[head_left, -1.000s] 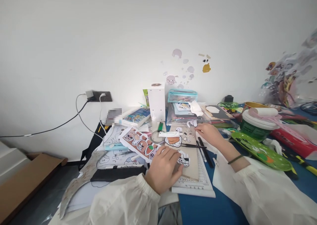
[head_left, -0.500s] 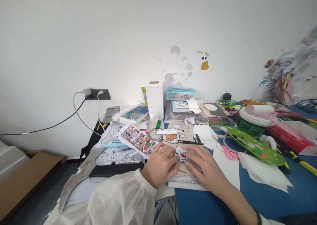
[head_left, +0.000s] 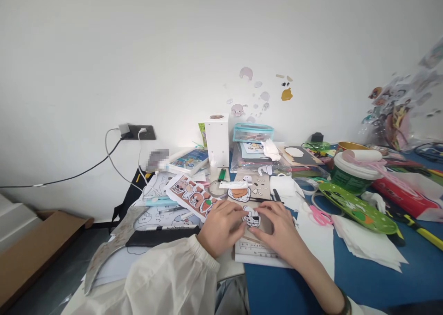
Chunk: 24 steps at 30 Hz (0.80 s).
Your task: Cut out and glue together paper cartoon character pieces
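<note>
A small white paper cutout (head_left: 251, 218) with a black-outlined cartoon figure is between my two hands, above a tan cardboard sheet (head_left: 265, 227). On its left edge are the thumb and fingers of my left hand (head_left: 221, 227), closed in a pinch. My right hand (head_left: 282, 232) curls round the other side, thumb at the lower edge and index finger at the upper right. Just beyond lies another cutout with an orange-brown drawing (head_left: 239, 194). A printed cartoon strip (head_left: 194, 197) rests beside my left hand, partly covered by it.
At left, a curved, worn-looking blade with a black handle (head_left: 162, 236) lies on drawn sheets. To the right are pink-handled scissors (head_left: 321, 215), a green tray (head_left: 358, 206), folded white paper (head_left: 368, 241) and a white-and-green tub (head_left: 355, 174). A white box (head_left: 218, 142) stands behind.
The cutout now shows more fully, tipped a little between my fingers. My right thumb has moved slightly left, toward its lower edge. The view has shifted slightly.
</note>
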Motion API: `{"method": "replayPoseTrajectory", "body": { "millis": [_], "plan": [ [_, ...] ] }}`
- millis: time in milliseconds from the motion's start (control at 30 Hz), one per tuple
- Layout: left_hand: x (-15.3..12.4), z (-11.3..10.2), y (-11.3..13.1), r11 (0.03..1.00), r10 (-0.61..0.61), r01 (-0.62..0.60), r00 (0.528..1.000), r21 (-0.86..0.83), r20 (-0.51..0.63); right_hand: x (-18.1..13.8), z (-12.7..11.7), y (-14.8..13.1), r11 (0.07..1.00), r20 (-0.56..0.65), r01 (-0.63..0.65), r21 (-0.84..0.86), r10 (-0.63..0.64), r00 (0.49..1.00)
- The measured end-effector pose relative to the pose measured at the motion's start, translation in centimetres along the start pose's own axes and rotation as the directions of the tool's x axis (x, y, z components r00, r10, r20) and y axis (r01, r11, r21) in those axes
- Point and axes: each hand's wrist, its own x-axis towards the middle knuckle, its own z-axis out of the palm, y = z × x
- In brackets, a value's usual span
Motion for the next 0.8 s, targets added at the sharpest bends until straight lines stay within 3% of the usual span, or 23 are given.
{"method": "replayPoseTrajectory", "body": {
  "millis": [300, 467, 600, 800],
  "plan": [
    [0.1, -0.1, -0.1, 0.959, -0.268, 0.259, 0.961, -0.111, -0.069, 0.1, 0.5, 0.4, 0.997, -0.055, 0.066, 0.046, -0.063, 0.996],
    [0.4, -0.4, -0.1, 0.939, -0.321, 0.302, 0.942, -0.166, -0.1, -0.2, 0.4, -0.2, 0.988, -0.117, 0.127, 0.086, -0.117, 0.986],
    [0.6, -0.7, -0.7, 0.927, -0.367, 0.352, 0.923, -0.131, -0.117, -0.2, 0.5, 0.0, 0.986, -0.165, 0.105, 0.13, -0.082, 0.983],
    [0.3, -0.6, -1.1, 0.916, -0.401, 0.397, 0.907, -0.052, -0.131, 0.0, 0.5, 0.2, 0.984, -0.114, 0.037, 0.174, -0.017, 0.993]
  ]
}}
